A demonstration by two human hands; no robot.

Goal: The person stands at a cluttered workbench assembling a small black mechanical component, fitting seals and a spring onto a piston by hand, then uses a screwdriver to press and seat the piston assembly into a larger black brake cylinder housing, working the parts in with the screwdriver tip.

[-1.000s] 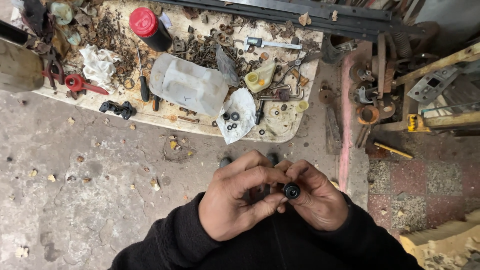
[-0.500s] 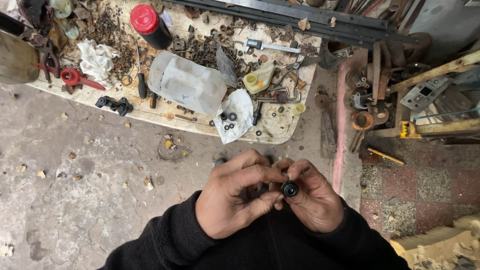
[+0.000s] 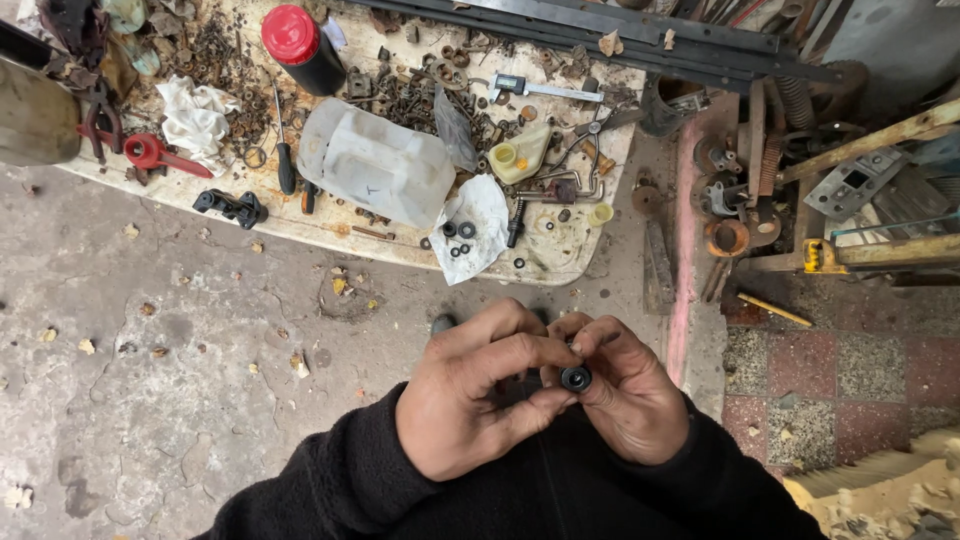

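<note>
Pinched between the fingertips of both hands, a small black ring-shaped part (image 3: 575,378) sits just in front of my chest, low in the head view. I have my left hand (image 3: 480,400) curled over from the left, thumb and forefinger closed on the part's near side, while my right hand (image 3: 625,395) cups it from the other side with its fingers pressed together around it. Black sleeves (image 3: 330,480) cover both forearms. Beyond the hands, across bare concrete floor (image 3: 150,380), lies a pale board (image 3: 330,225) littered with rusty hardware, a translucent plastic jug (image 3: 375,165) on its side, a red-capped dark bottle (image 3: 300,45), and a white paper scrap (image 3: 478,235) carrying several similar black rings.
</note>
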